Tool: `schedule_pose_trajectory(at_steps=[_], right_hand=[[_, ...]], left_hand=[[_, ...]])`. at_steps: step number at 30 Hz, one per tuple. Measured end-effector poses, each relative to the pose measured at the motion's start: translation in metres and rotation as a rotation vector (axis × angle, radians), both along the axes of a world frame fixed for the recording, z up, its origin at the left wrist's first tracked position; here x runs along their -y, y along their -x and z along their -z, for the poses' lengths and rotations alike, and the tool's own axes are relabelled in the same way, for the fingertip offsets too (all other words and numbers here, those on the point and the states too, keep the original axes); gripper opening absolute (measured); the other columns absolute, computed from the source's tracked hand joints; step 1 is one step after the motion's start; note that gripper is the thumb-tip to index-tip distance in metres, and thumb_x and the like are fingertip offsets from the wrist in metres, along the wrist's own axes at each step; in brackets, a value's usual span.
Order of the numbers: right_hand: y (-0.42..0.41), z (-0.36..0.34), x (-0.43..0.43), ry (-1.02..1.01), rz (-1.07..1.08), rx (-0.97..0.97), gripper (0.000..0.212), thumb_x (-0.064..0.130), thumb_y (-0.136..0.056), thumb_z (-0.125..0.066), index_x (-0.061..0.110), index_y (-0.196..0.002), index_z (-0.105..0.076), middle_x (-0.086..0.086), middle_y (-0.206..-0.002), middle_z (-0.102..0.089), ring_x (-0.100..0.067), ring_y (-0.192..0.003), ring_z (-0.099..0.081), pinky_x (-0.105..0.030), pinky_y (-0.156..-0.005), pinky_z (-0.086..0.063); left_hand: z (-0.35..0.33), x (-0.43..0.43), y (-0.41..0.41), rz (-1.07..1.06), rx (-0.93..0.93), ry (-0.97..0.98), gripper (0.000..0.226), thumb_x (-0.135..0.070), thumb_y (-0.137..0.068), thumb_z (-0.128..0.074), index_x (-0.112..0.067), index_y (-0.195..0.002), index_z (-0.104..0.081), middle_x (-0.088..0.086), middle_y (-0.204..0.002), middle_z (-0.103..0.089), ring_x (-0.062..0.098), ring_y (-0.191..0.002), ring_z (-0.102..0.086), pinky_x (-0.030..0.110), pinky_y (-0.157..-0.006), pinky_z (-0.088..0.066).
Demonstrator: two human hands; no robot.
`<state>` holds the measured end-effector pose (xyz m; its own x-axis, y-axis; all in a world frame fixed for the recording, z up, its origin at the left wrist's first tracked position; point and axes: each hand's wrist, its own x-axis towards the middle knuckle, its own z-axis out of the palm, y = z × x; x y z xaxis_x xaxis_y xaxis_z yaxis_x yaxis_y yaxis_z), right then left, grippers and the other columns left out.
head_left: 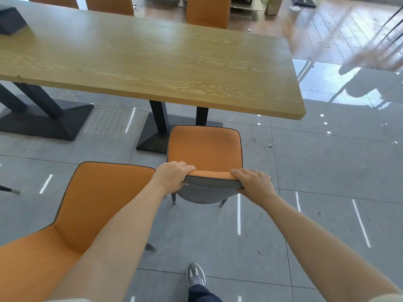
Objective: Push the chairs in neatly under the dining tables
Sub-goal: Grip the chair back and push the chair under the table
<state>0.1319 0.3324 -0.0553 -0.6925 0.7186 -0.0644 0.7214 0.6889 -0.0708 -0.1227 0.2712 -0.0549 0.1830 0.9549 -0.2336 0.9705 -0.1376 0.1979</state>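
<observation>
1. both arms reach forward, near straight; left hand and right hand sit on the top corners of the backrest, fingers closed over its edge, thumbs behind.
2. the chair faces the tabletop, seat front just short of its near edge, not yet under.
3. push evenly with both hands, straight ahead; keep the seat clear of the table leg, which stands just left of its path.
</observation>
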Motion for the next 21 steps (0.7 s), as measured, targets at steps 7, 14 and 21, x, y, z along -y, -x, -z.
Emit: schedule_pose_trajectory(at_steps=[7, 14, 21], right_hand=[[0.023, -0.004, -0.013, 0.045, 0.086, 0.038, 0.038, 0.027, -0.090, -0.054, 0.024, -0.126, -0.043, 0.001, -0.119, -0.060, -0.026, -0.103, -0.057, -0.037, -0.083, -0.048], [0.014, -0.011, -0.018, 0.055, 0.207, 0.094, 0.032, 0.034, -0.088, -0.058, 0.017, -0.113, -0.047, -0.003, -0.111, -0.062, -0.027, -0.102, -0.056, -0.039, -0.089, -0.042], [0.026, -0.017, -0.006, 0.144, 0.212, 0.083, 0.057, 0.048, -0.089, -0.051, 0.017, -0.133, -0.032, -0.007, -0.137, -0.046, -0.028, -0.126, -0.042, -0.043, -0.108, -0.029]], left_hand=[[-0.001, -0.018, 0.013, -0.093, -0.109, -0.062, 0.039, -0.030, -0.088, -0.060, -0.026, -0.125, -0.048, 0.005, -0.116, -0.062, 0.024, -0.104, -0.058, 0.037, -0.089, -0.050], [0.005, -0.022, -0.006, -0.123, -0.150, -0.085, 0.042, -0.036, -0.085, -0.063, -0.019, -0.121, -0.050, 0.007, -0.120, -0.060, 0.024, -0.111, -0.053, 0.037, -0.095, -0.043], [-0.011, -0.005, 0.009, -0.099, -0.208, -0.025, 0.069, -0.048, -0.090, -0.049, -0.026, -0.146, -0.015, 0.010, -0.157, -0.017, 0.029, -0.144, -0.015, 0.048, -0.117, -0.016]])
